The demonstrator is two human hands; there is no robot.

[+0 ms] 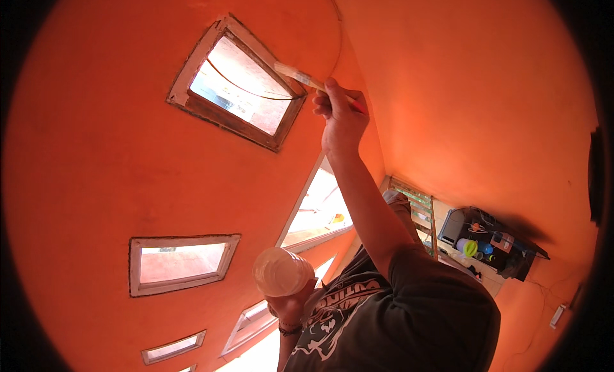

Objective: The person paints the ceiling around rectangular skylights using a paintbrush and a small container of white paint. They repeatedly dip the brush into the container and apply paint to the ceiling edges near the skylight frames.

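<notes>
A paintbrush (308, 80) is grasped by its handle in the right hand (345, 119), the fingers closed around it. Its bristles are pale, its ferrule is silvery, its handle is of light wood, and red is shown at the butt end. The bristles are held at the upper right side of a window frame (198, 65) – whether contact is made cannot be told. Lower down, a clear round container (283, 273) is gripped in the left hand (293, 303), its wide mouth tilted into view and something whitish seen inside; a dark bracelet (290, 329) is worn at that wrist.

The frame is weathered, with pale paint along its left and upper sides and bare, darkened wood along its lower edge. It is set in an orange wall (96, 180), left of the corner where a second orange wall (473, 103) is met. Below it, a smaller pale-framed window (135, 270) is let into the same wall.

Farther off, by the second wall, a green-lidded cup (470, 248) and a blue object (485, 248) are carried on a black worktop (515, 266) – both nearer its lower edge, among cables and other clutter
</notes>
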